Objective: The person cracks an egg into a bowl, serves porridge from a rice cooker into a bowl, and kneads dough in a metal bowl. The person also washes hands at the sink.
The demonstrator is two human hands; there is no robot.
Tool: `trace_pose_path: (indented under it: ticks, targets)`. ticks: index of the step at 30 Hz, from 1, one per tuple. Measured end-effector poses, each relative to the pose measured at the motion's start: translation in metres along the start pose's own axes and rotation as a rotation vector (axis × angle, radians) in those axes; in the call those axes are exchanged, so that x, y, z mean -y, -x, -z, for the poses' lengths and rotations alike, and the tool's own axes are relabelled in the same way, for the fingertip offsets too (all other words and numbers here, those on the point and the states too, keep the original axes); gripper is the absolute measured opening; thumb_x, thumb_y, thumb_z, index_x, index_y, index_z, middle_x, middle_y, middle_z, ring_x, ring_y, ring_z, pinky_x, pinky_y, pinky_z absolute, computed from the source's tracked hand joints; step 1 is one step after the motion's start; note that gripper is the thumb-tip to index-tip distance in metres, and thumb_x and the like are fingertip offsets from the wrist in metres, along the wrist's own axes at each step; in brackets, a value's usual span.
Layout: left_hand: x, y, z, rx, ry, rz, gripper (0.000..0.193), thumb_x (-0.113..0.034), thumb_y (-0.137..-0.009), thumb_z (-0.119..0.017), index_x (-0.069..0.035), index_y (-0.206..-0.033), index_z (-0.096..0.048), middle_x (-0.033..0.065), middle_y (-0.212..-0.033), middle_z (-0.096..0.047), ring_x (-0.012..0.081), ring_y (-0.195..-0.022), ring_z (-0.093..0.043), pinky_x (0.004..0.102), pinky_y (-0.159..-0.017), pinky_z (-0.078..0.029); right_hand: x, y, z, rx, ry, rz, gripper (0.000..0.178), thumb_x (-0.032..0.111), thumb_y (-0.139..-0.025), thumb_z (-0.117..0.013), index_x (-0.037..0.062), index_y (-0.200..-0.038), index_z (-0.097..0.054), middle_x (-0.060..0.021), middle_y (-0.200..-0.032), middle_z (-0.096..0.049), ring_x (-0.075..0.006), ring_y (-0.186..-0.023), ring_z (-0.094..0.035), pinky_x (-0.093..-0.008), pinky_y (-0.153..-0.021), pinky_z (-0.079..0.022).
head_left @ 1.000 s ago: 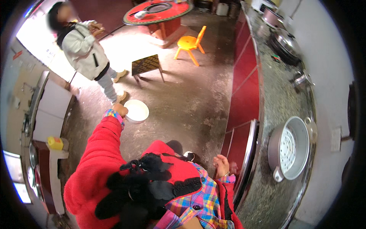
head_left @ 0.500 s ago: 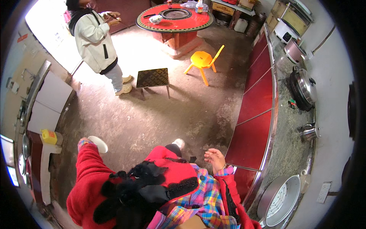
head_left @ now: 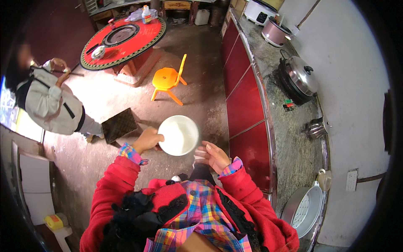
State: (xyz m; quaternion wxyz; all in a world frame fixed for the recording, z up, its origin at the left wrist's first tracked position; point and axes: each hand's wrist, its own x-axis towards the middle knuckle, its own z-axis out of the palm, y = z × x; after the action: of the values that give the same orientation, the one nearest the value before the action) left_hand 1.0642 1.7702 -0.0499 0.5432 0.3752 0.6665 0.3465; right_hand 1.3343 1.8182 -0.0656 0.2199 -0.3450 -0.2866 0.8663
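Note:
A white bowl (head_left: 179, 135) is held up in front of my body, its inside facing up toward me. My left hand (head_left: 147, 140) grips it by the left rim, with the thumb over the edge. Just right of the bowl is my right hand (head_left: 214, 157), apart from it, with its fingers loosely spread and nothing in them. Red sleeves with plaid cuffs cover both my arms.
Along the right runs a stone counter (head_left: 268, 75) with red cabinet doors, bearing a lidded pan (head_left: 299, 77), a kettle (head_left: 315, 128) and a steamer pot (head_left: 303, 208). Ahead are a yellow chair (head_left: 166, 78), a small dark table (head_left: 119, 125), a round red table (head_left: 96, 38) and another person (head_left: 54, 101).
My left hand has brought the bowl from low on the left to the middle, in front of me. My right hand has moved in beside it. The view has turned to the right.

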Motion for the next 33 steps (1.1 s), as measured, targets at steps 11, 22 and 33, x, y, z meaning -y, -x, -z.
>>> trace_pose_path:
  ticks: [11, 22, 33]
  targets:
    - [-0.164, -0.181, -0.053, 0.196, -0.094, -0.104, 0.027, -0.014, -0.066, -0.055, 0.009, -0.08, -0.06, 0.0094, -0.066, -0.06, 0.0151, -0.056, -0.058, 0.0235, -0.049, -0.046, 0.182, -0.086, 0.06, 0.079, 0.048, 0.223, 0.057, 0.029, -0.083, -0.052, 0.0046, -0.128, -0.028, -0.0095, -0.12, -0.045, -0.022, -0.109, -0.046, -0.0406, -0.087, -0.042]
    - [-0.26, -0.364, -0.029, 0.489, -0.19, -0.06, 0.049, -0.043, -0.086, -0.045, 0.003, -0.086, -0.058, 0.0095, -0.073, -0.06, 0.0127, -0.055, -0.059, 0.0203, -0.047, -0.046, 0.306, -0.197, 0.106, -0.102, -0.176, 0.424, 0.061, 0.025, -0.074, -0.058, 0.0008, -0.124, -0.032, -0.0138, -0.113, -0.048, -0.0257, -0.1, -0.053, -0.0398, -0.079, -0.049]
    - [-0.386, -0.607, 0.104, 0.294, -0.145, -0.332, 0.022, -0.02, -0.086, -0.049, -0.001, -0.09, -0.057, 0.0047, -0.073, -0.058, 0.0083, -0.057, -0.056, 0.0176, -0.048, -0.045, 0.437, -0.258, 0.11, -0.472, -0.271, 0.907, 0.071, 0.038, -0.073, -0.057, 0.0057, -0.129, -0.028, -0.014, -0.125, -0.042, -0.029, -0.111, -0.045, -0.0483, -0.088, -0.042]
